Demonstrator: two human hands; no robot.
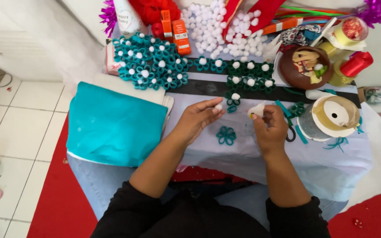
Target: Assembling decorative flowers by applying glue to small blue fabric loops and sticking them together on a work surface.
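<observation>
Landmark: plain teal flower, lying flat on the pale cloth, no pom-pom on it, untouched.

Just up-left of flower: left hand, thumb and fingertips pinched shut on a white pom-pom, held just above the cloth. Just up-right of flower: right hand, fingers curled around a small white bottle, probably glue, nozzle end toward the pom-pom; yellow bit at the tip, too small to name. Pom-pom and bottle near, not touching.

Left of flower, well apart: folded teal felt hanging over the table edge. Right of flower: scissors partly under the right hand, then a ribbon spool on a clear disc.

Above flower: a finished flower with white centre, then rows of dark green ones, a teal heap up-left. Further up: loose white pom-pom pile, orange boxes, brown bowl up-right.

Risks, judged: too much squeeze on bottle, glue on fingertips, pom-pom sticks to fingers not flower. Light pinch on small soft ball, easy slip, roll off cloth. Right wrist close to scissors, possible knock. Felt overhang could slide to floor if elbow drags.
</observation>
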